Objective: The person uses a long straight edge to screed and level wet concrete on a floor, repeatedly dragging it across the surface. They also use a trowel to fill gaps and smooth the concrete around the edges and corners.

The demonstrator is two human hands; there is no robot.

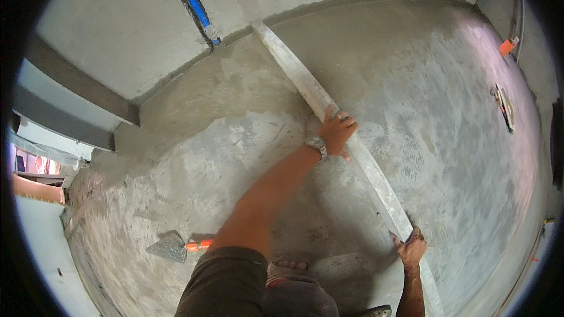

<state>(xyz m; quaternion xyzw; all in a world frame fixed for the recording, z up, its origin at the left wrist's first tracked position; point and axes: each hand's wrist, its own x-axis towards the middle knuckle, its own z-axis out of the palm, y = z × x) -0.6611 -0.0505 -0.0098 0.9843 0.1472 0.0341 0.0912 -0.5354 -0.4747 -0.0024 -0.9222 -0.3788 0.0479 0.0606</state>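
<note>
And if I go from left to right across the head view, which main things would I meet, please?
Trowel → bare toes → left hand → right hand → hand tool lying on the floor.

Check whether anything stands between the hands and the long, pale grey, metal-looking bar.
Nothing visible does: the left hand and right hand are both directly on the bar. The orange-handled trowel with a pointed grey blade lies on the mottled grey floor to the left, clear of the bar.
</note>
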